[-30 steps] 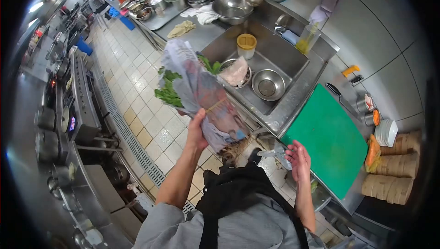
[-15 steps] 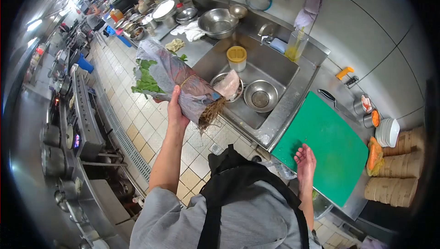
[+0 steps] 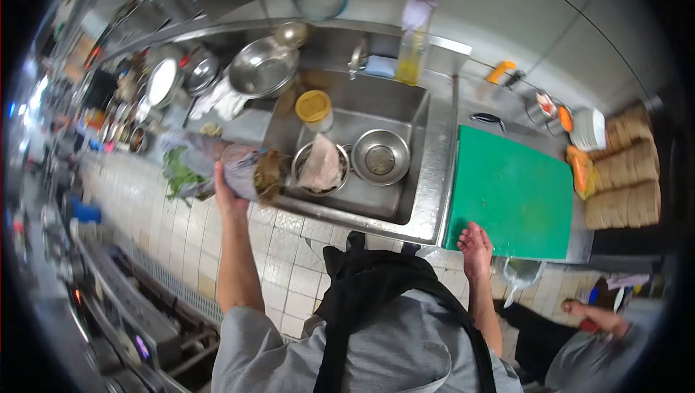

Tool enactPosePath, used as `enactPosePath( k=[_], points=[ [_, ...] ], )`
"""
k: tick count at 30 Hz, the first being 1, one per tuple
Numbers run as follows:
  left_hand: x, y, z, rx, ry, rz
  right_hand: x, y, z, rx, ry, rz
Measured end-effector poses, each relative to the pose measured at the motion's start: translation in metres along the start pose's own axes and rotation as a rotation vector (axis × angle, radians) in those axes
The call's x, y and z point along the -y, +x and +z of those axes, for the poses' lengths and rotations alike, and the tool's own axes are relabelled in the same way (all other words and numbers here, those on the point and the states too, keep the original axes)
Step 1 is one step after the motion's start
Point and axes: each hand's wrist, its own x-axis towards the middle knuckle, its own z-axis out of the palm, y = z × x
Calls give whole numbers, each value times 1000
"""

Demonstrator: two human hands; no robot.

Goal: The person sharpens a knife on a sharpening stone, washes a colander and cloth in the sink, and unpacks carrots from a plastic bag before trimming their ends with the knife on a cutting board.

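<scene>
At the steel sink (image 3: 362,203), gripping the wrapped greens (image 3: 242,163) crosswise in the left hand (image 3: 231,201), with roots (image 3: 269,176) to the right, well apart from the empty, loosely opened right hand (image 3: 475,250).

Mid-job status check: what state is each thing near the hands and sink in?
Greyish wrapped bundle of leafy greens: held sideways, leaves and roots exposed
Left hand: gripping the bundle
Right hand: appears empty, fingers loosely curled
White plastic tub with yellow lid: lid on, upright
Pale meat slab: resting in round steel bowl
Second round steel bowl: upright
Green rectangular cutting board: lying flat
</scene>
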Motion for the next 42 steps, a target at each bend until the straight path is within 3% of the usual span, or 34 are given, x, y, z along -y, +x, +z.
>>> enactPosePath(
  k=[8,10,11,12,14,16,18,20,22,25,26,28,30,32,34,38,42],
  points=[
    [-43,102,-32,3,142,-58,-31,-57,30,-79,-168,-10],
    [-42,118,-46,-436,570,-201,-29,-61,36,-100,-189,-27],
    [-39,122,-56,-389,616,-191,-38,-56,23,-93,-167,-38],
    [-36,125,-64,-353,645,-152,-53,-46,12,-55,-146,-60],
    [-33,127,-65,-336,634,-140,-45,-50,34,-204,-164,-54],
    [-32,105,-21,-492,651,-1,-57,-36,28,-176,-110,-65],
    [-32,120,-30,-403,640,284,-56,-23,30,-80,-110,-121],
    [-54,121,-2,-450,607,332,-55,-8,32,-111,-168,-171],
    [-82,132,24,-602,697,656,-60,19,14,64,-317,-223],
    [-150,62,158,-315,722,1074,-30,28,32,61,-563,-337],
    [-169,55,182,-177,719,1227,-30,37,32,79,-559,-344],
    [-205,25,240,-43,765,1333,-33,63,32,159,-184,-386],
    [-235,-7,290,-12,961,1406,-28,72,35,176,-148,-379],
    [-256,-37,339,-130,1264,1582,-23,76,36,186,-117,-370],
    [-274,-40,372,-87,1321,1690,-22,84,37,208,-69,-323],
    [-311,-25,430,-102,1572,1617,-12,85,46,226,-104,-245],
    [-334,17,473,-193,1725,1414,-15,93,57,198,-115,-275]
  ],
)
